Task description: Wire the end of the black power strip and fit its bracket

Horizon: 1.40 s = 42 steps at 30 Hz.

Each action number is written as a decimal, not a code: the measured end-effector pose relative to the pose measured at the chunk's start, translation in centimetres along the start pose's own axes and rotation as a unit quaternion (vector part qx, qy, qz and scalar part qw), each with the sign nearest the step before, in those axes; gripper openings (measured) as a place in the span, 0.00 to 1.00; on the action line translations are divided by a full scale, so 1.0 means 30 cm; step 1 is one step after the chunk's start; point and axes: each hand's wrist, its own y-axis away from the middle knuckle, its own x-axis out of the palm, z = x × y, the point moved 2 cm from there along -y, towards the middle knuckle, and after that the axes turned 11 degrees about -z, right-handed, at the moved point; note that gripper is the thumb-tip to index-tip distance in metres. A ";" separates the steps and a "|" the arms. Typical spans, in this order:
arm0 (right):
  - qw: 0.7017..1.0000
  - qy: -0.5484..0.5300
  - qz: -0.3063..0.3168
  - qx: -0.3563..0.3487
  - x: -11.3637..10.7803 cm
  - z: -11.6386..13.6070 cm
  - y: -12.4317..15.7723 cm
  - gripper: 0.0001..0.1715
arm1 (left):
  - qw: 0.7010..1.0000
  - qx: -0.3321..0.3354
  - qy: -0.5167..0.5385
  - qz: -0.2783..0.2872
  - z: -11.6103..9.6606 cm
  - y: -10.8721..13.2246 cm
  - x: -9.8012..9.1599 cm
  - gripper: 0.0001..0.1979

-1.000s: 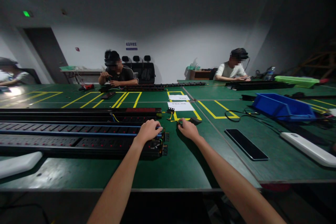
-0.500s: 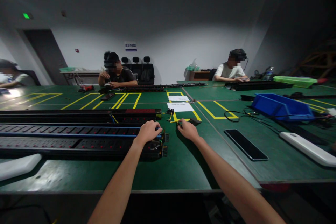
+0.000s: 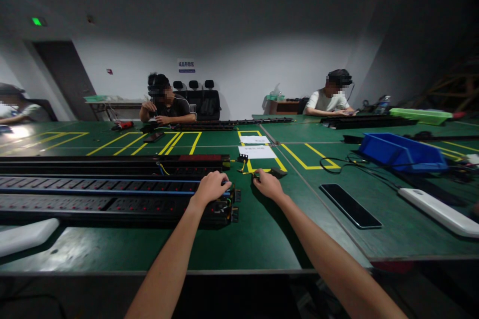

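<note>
Long black power strips (image 3: 142, 205) with rows of sockets and red dots lie side by side on the left of the green table. My left hand (image 3: 212, 188) rests on the right end of the blue-edged power strip (image 3: 112, 185), its fingers curled over it. Wires and connectors (image 3: 235, 215) stick out of the strips' ends. My right hand (image 3: 268, 185) is on the table to the right of them, fingers bent together; whatever is in them is too small to make out. A dark piece (image 3: 277, 173) lies just beyond it, and a small black connector (image 3: 243, 158) with yellow wires sits farther off.
Right of my arm are a phone (image 3: 350, 206), a white power bank-like block (image 3: 439, 212), a blue bin (image 3: 402, 152) and black cables (image 3: 368, 165). Paper labels (image 3: 257, 152) lie within yellow tape. Another white block (image 3: 28, 237) is front left. Three people sit across the table.
</note>
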 end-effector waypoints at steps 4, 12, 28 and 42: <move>1.000 0.001 -0.001 0.002 0.005 -0.001 -0.001 0.22 | 1.000 0.001 -0.001 -0.001 0.002 0.000 0.005 0.15; 1.000 0.000 -0.009 -0.003 0.019 -0.009 -0.006 0.22 | 1.000 -0.001 -0.010 -0.004 0.004 -0.001 0.011 0.15; 1.000 -0.012 -0.002 0.003 0.013 -0.010 -0.008 0.18 | 1.000 0.003 -0.008 -0.004 0.005 -0.002 0.011 0.15; 1.000 -0.005 -0.008 0.000 0.012 -0.007 -0.004 0.19 | 1.000 0.004 -0.008 -0.007 0.006 0.000 0.015 0.15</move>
